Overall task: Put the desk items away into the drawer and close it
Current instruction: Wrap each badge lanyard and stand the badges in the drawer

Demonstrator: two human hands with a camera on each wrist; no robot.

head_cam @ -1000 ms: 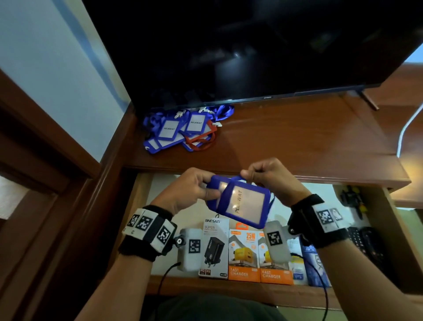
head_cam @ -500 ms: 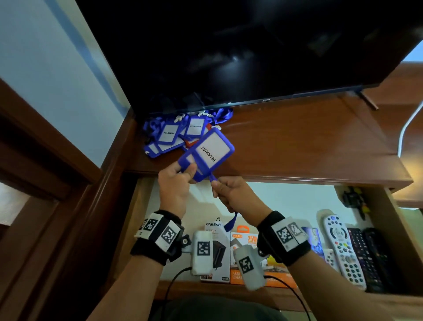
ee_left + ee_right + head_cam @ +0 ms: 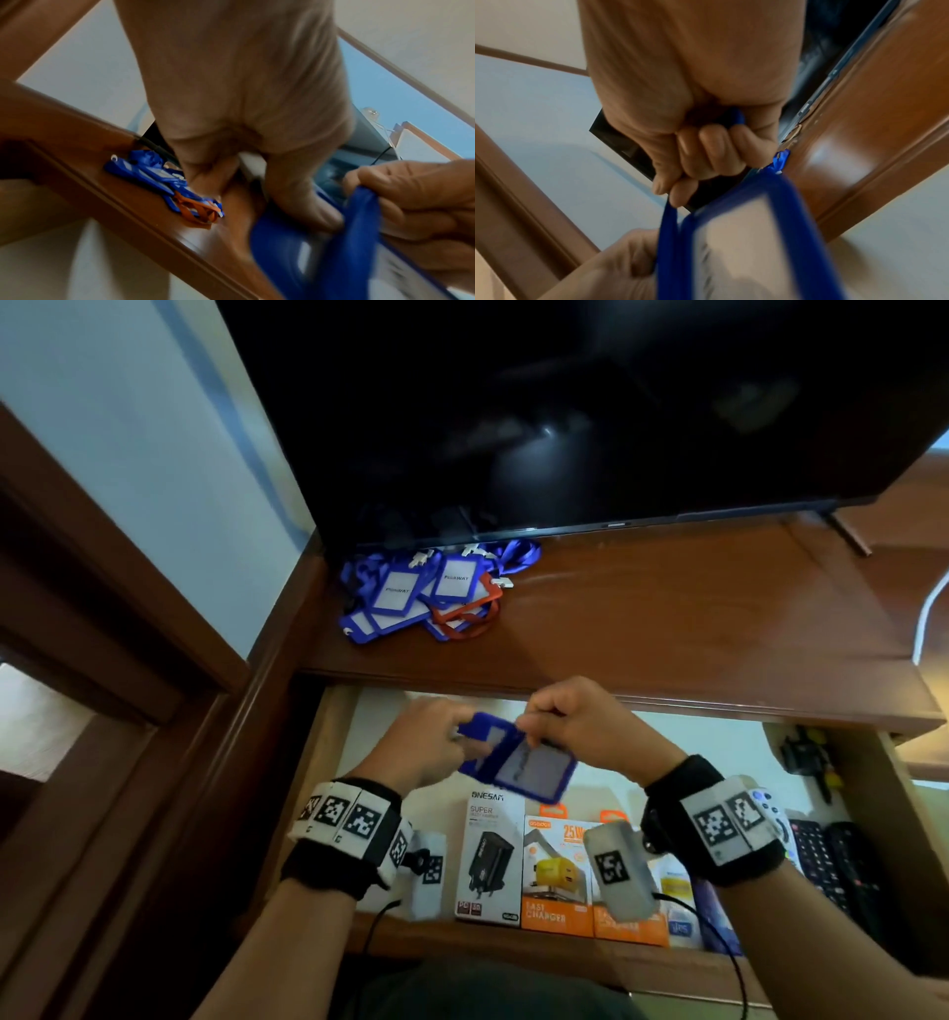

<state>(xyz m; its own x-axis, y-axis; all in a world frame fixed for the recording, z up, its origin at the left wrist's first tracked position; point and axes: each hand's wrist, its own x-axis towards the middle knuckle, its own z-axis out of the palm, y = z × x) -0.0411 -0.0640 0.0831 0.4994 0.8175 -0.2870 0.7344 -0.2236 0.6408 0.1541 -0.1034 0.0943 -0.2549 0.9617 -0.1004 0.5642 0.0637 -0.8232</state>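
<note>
From the head camera, both hands met above the open drawer (image 3: 328, 762), just under the near edge of the desk (image 3: 667, 618); the left hand (image 3: 421, 752) pinched the left end of a blue badge holder (image 3: 529, 767) and the right hand (image 3: 575, 726) had its fingers curled down over the holder's top edge; the holder hung tilted between them, clear of the drawer floor; a pile of badge holders (image 3: 426, 593) with blue and orange lanyards lay at the far left of the desk beneath the dark television (image 3: 565, 403); charger boxes (image 3: 554, 870) stood along the drawer's near side and remote controls (image 3: 832, 860) lay at its right. From the left wrist, the left hand (image 3: 244, 101) clamped its thumb and fingers on the blurred holder (image 3: 295, 253), the right hand (image 3: 416, 203) gripping a blue strap beside it; the pile (image 3: 167, 182) sat beyond on the desk. From the right wrist, the right hand (image 3: 693, 101) had its fingers closed tight round the blue lanyard (image 3: 670, 233), the holder (image 3: 744, 243) dangling just below.
</note>
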